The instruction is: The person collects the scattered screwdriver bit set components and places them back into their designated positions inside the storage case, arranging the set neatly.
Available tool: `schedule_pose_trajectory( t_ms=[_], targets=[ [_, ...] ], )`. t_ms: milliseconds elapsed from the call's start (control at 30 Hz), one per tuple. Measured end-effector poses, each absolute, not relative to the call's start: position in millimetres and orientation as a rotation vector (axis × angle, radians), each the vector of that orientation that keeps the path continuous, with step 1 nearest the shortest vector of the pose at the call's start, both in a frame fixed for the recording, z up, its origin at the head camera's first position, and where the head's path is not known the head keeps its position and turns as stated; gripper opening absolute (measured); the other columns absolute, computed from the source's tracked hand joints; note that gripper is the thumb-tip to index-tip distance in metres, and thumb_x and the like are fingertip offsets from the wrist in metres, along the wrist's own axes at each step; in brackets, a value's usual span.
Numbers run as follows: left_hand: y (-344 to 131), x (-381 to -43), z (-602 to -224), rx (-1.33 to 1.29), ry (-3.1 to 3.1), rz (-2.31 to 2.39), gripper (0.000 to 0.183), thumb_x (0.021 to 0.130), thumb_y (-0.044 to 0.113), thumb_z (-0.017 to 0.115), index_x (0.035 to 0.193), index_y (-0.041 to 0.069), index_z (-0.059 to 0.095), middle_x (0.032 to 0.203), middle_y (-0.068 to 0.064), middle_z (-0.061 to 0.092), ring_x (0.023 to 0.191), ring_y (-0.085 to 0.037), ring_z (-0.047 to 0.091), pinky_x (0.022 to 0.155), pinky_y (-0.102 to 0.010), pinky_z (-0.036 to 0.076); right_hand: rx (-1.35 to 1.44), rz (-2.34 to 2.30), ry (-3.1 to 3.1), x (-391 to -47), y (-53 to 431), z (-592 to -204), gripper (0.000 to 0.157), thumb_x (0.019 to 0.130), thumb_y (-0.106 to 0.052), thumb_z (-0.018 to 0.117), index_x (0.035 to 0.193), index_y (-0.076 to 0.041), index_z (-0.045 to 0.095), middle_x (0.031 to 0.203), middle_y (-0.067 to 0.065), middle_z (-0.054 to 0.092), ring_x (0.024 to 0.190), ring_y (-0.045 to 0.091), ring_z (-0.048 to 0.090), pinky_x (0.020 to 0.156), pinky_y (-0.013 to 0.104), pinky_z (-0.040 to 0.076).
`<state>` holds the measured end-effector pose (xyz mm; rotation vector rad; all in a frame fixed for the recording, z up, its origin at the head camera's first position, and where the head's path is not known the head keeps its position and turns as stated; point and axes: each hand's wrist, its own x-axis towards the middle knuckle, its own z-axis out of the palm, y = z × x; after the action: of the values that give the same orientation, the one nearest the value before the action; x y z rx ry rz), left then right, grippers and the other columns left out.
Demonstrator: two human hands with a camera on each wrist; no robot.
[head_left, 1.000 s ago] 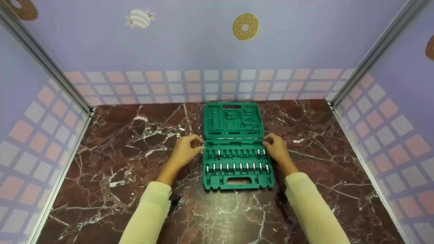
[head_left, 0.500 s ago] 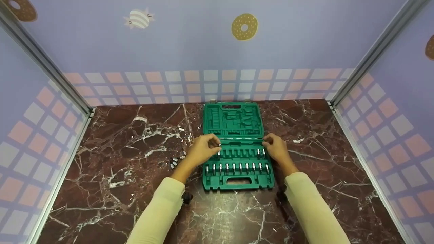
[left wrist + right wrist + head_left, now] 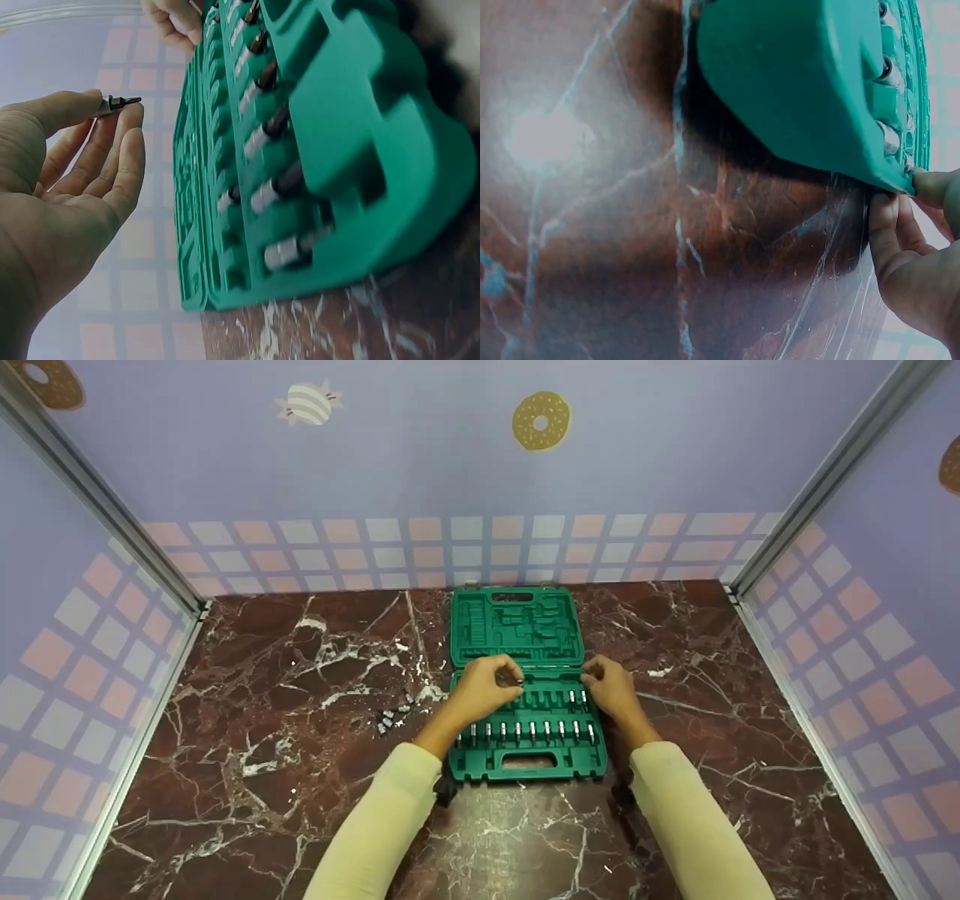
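A green socket case (image 3: 439, 771) lies unfolded on the marbled table, its lid spread toward the back wall. My left hand (image 3: 482, 691) is over the left part of the case's back row. In the left wrist view, its thumb and fingertips pinch a small bit socket (image 3: 112, 104), silver at the base with a thin dark tip. The right hand (image 3: 613, 690) grips the case's right edge near the hinge, thumb above and fingers below in the right wrist view. Several bit sockets (image 3: 517, 730) fill the front row, and two more (image 3: 578, 700) sit at the back row's right end.
Several loose bit sockets (image 3: 386, 720) lie on the table left of the case. The lid (image 3: 517, 622) has moulded recesses and nearly reaches the tiled-pattern back wall (image 3: 420, 457). Side walls (image 3: 67, 675) stand at left and right.
My left hand has moved right, from beside the case's left edge to over its back row, uncovering the loose bit sockets on the table. The right hand has stayed on the case's edge.
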<state>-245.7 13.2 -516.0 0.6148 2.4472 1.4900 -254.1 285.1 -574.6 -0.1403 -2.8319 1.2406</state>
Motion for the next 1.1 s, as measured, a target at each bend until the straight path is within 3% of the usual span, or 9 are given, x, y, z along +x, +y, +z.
schedule_pose_trajectory(
  t_ms=[867,1100],
  targets=[
    [82,-258,-539,0.604,2.508,1.345,0.010,0.095,0.005,0.072,0.104,0.002,0.073,0.098,-0.006,0.073,0.090,-0.017,0.068,0.076,-0.031,0.057,-0.162,1.204,-2.828,-258,284,-573,0.015,0.097,-0.004,0.067,0.112,0.001,0.069,0.105,0.024,0.072,0.096,0.038,0.067,0.086,0.053,0.053],
    [95,-254,-542,0.565,2.597,1.256,0.002,0.092,0.003,0.074,0.092,0.006,0.074,0.088,-0.006,0.072,0.079,-0.016,0.065,0.070,-0.031,0.055,-0.149,1.207,-2.843,-256,284,-573,0.017,0.099,-0.004,0.064,0.115,0.002,0.068,0.107,0.025,0.072,0.098,0.039,0.067,0.085,0.053,0.054]
  ],
)
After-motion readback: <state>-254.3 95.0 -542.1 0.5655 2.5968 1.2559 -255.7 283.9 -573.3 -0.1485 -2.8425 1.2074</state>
